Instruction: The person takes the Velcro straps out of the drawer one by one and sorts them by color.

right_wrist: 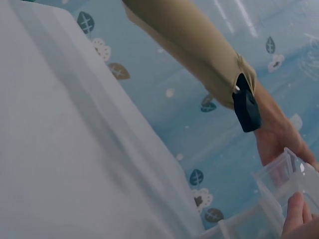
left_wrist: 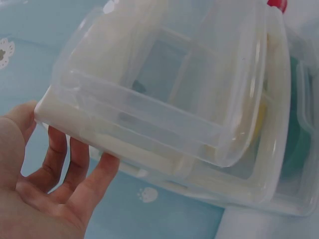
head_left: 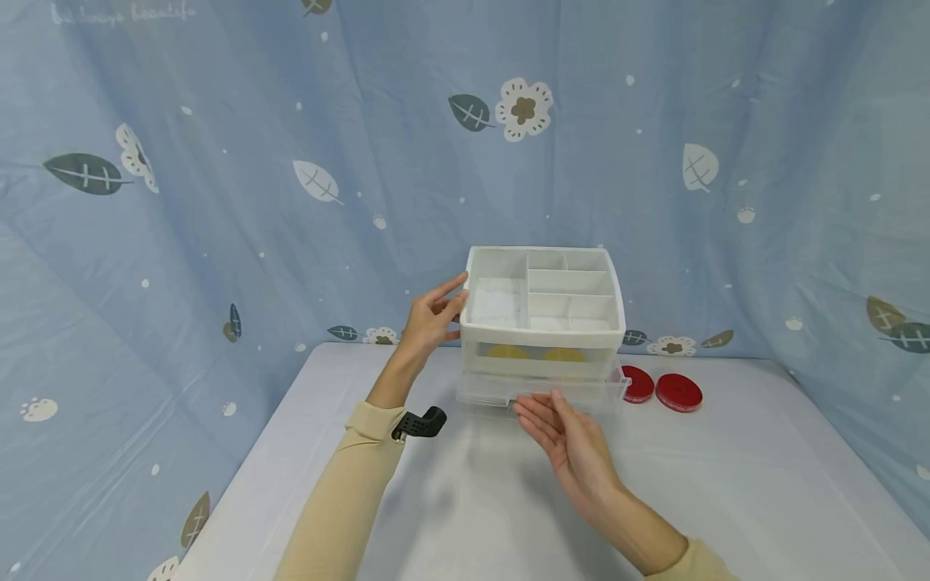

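Note:
A white drawer organizer (head_left: 494, 333) stands at the back of the table, its top split into several compartments. A clear drawer (head_left: 483, 389) sticks out from its front. My left hand (head_left: 429, 319) holds the organizer's left side; in the left wrist view its bent fingers (left_wrist: 79, 157) touch the side and the thumb lies at a corner. My right hand (head_left: 574, 444) is at the drawer's front, fingers nearly straight, fingertips by the small front tab. Yellow round shapes (head_left: 508, 353) show inside the organizer. Something green (left_wrist: 299, 129) shows through clear plastic lower down.
Two red rolls, one partly behind the drawer's corner (head_left: 639, 386) and one farther right (head_left: 679, 393), lie beside the organizer. A blue patterned curtain (head_left: 407, 161) hangs close behind the white table (head_left: 465, 516). A black wrist mount (head_left: 421, 422) sits on the left sleeve.

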Tool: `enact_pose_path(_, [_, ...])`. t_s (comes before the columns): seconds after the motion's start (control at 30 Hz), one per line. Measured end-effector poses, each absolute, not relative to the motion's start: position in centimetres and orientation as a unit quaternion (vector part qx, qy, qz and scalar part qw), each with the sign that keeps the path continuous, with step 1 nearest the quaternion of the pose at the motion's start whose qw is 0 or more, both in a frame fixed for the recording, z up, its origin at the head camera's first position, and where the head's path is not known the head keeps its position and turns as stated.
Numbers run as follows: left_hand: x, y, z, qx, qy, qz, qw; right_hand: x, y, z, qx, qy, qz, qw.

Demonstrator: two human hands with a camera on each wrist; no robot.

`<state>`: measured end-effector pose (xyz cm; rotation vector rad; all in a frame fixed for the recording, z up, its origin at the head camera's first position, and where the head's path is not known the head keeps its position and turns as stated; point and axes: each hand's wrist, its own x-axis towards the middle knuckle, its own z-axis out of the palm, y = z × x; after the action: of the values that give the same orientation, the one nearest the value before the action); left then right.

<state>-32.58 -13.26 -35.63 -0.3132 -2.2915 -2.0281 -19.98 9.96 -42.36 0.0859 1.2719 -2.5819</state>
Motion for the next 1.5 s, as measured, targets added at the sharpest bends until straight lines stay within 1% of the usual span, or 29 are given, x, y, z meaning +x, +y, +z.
enact_pose_path(0.33, [-32.8, -13.1, -35.8, -0.104, -0.749, -0.653, 0.044, -21.9, 10.0, -42.3, 0.007, 0.453, -0.882, 0.127])
enact_pose_path(0.5, [-32.8, -13.1, -35.9, -0.104, -0.749, -0.652, 0.049, -23.0, 9.8, -42.2, -0.001, 0.451, -0.885, 0.114])
enact_pose_path(0.6, [-32.8, -13.1, -35.9, -0.103, -0.749, -0.652, 0.050, -23.8, 9.7, -42.1, 0.002, 0.446, -0.889, 0.103])
enact_pose_path(0.77, [-32.8, -13.0, -35.9, -0.103, -0.752, -0.649, 0.047, -24.9, 9.7, -42.0, 0.017, 0.438, -0.893, 0.100])
enact_pose_path(0.9, [-32.8, -13.0, -35.8, -0.103, -0.747, -0.655, 0.044, -25.6, 9.7, -41.9, 0.012, 0.441, -0.892, 0.098])
enact_pose_path(1.2, [-32.8, -13.1, -35.6, -0.099, -0.740, -0.664, 0.037, -26.1, 9.6, -41.8, 0.003, 0.452, -0.886, 0.099])
enact_pose_path(1.5, [-32.8, -13.1, -35.7, -0.094, -0.747, -0.656, 0.047, -26.2, 9.8, -41.9, -0.006, 0.465, -0.880, 0.097])
